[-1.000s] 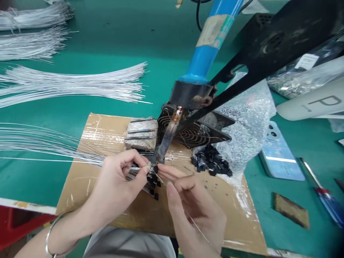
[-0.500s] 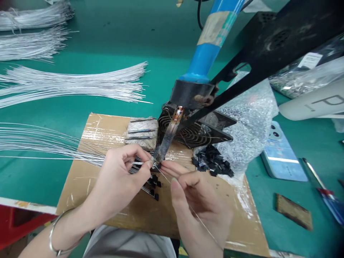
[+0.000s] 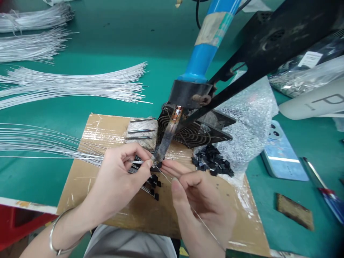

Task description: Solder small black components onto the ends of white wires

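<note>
Caution: burn risk at the soldering iron (image 3: 168, 138)
Left hand (image 3: 120, 175) pinches a cable (image 3: 137, 162), its end at the tip; right hand (image 3: 201, 204) pinches a thin wire (image 3: 164, 175) angled there. A slipping pinch could put fingertips against presumably hot metal.

Found cardboard (image 3: 150, 218) on bench (image 3: 161, 71). Saw left hand (image 3: 120, 175) over it, left of the tip of soldering iron (image 3: 196, 61), and right hand (image 3: 201, 200) on the other side, with thin strand (image 3: 164, 174) running from right fingers toward tip. Logged wires (image 3: 64, 153) running left from left hand across cardboard onto bench. Noted block (image 3: 141, 144) behind left hand, rods (image 3: 141, 131) on top; fan (image 3: 192, 134) right of block. Listed connector pile (image 3: 212, 161) before fan, at edge of bubble wrap (image 3: 247, 122). Marked phone (image 3: 286, 154) right of bubble wrap, bottle (image 3: 314, 100) behind phone, slab (image 3: 295, 211) before it, tool (image 3: 326, 193) farther right. Tagged wire bundles (image 3: 94, 84) at back left.
</note>
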`<state>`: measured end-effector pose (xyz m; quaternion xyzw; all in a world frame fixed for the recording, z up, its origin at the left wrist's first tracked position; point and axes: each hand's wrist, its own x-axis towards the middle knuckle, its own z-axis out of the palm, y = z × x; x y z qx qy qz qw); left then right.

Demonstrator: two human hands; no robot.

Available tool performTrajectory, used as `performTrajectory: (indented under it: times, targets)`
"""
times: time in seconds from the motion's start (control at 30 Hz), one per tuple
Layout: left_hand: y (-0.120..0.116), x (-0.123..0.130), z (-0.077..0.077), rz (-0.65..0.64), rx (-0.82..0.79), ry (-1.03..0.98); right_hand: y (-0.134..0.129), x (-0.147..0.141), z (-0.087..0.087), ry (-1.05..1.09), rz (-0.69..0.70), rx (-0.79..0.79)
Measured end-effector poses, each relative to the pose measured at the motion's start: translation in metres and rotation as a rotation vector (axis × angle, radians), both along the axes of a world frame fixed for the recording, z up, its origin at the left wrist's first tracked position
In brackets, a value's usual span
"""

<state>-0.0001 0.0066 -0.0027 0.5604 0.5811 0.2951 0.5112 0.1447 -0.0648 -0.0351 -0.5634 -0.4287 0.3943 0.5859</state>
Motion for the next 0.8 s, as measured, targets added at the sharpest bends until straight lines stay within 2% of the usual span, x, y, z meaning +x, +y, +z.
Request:
performTrajectory:
  times: [0.8]
  targets:
    - [-0.0001, 0.0005, 0.0032, -0.004, 0.010, -0.008, 0.0010, -0.0021, 0.0028, -0.003, -0.026, 0.006]
